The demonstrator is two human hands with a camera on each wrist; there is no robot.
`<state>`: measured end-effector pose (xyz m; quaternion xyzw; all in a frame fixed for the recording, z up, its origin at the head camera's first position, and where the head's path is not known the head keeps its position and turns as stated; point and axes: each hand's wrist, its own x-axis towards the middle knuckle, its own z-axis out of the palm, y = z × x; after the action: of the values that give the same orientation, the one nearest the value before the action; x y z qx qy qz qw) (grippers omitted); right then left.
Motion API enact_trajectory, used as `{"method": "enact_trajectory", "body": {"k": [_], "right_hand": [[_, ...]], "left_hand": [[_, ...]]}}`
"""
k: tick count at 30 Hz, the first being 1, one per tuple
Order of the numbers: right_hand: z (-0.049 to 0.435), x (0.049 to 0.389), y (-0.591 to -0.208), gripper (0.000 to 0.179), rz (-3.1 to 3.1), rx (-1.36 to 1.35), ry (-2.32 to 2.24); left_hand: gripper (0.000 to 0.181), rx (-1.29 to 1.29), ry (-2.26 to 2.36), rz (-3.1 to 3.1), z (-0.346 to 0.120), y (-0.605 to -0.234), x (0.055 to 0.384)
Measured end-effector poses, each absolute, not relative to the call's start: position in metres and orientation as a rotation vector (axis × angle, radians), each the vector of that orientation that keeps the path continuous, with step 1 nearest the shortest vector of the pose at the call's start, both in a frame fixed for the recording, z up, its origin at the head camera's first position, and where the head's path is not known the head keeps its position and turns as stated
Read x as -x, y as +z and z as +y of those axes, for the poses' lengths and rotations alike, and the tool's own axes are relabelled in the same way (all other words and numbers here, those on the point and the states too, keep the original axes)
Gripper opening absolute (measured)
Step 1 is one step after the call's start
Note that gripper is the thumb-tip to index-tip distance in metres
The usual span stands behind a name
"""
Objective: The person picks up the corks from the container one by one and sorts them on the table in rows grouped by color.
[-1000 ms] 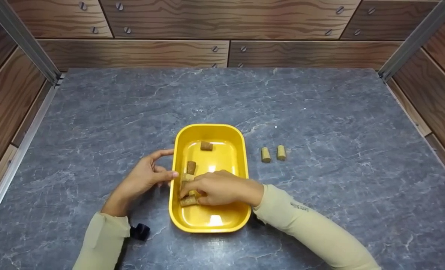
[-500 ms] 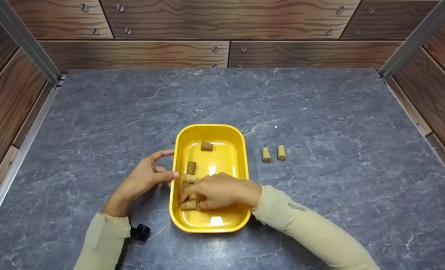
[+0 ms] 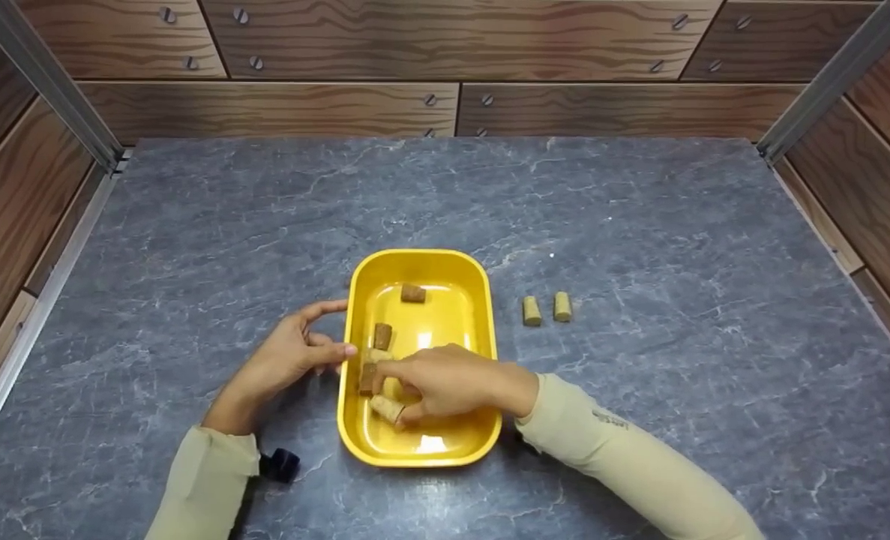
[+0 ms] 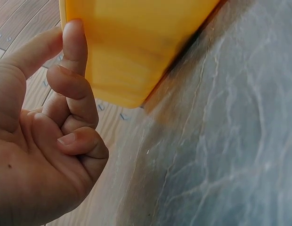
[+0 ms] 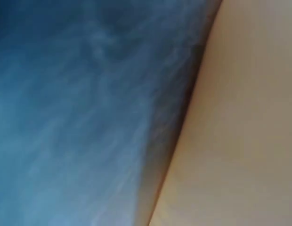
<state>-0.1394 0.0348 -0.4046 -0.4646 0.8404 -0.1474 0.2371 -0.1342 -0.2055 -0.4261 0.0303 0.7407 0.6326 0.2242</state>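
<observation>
A yellow tray (image 3: 362, 444) stands on the table. My left hand (image 3: 283, 354) holds its left wall, thumb tip over the rim and index finger against the outside; in the left wrist view the other fingers of this hand (image 4: 56, 127) are curled. My right hand (image 3: 452, 382) reaches into the tray, curled over the corks. Its thumb meets one end of a light, tilted cork (image 3: 387, 409), with the index finger close to the other end. Beside that finger lies a brown cork (image 3: 367, 379). Another light cork (image 3: 379, 355) is partly hidden by the hand, and a brown cork (image 3: 382, 336) lies beyond it.
One more brown cork (image 3: 413, 293) lies at the tray's far end. Two light corks (image 3: 531, 310) rest on the marbled table (image 3: 639, 225) right of the tray. Wood-patterned panels (image 3: 445, 41) enclose the back and sides. The right wrist view is blurred.
The light cork nearest me in the tray has turned from level to tilted and shifted slightly right. My right index finger has lifted off the brown cork's near end. The left hand stays put.
</observation>
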Motion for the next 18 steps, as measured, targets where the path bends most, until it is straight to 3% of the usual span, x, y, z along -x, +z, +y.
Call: {"method": "enact_trajectory", "body": {"k": [18], "right_hand": [[0.079,0.147,-0.377,0.04,2.274,1.184,-1.003]], "left_hand": [[0.075,-0.092,1.722,2.069,-0.207,-0.426,0.134]]}}
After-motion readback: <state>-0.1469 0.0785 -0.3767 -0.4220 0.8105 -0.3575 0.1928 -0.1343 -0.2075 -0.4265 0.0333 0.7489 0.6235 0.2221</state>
